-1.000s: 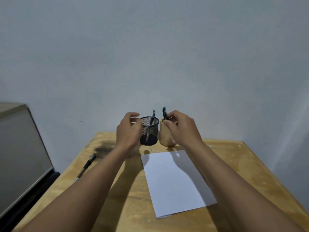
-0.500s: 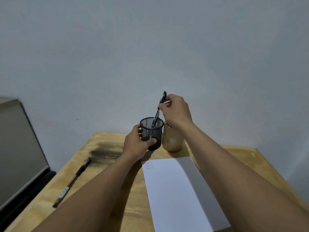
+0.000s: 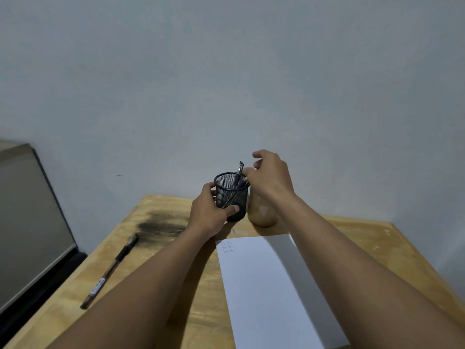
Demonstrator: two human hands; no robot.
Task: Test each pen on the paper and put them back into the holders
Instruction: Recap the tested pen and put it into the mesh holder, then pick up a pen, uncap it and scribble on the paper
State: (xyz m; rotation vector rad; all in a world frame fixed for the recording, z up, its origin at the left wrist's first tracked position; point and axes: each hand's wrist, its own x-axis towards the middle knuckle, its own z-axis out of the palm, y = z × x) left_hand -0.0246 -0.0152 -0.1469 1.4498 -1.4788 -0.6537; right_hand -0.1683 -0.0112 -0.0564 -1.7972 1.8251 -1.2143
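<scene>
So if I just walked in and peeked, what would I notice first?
Probably the two hands at the far end of the wooden table: the left hand wraps around a black mesh holder with pens standing in it, and the right hand hovers at its rim with loose fingers. Then a white paper with a little writing, and one pen lying alone on the left.
</scene>
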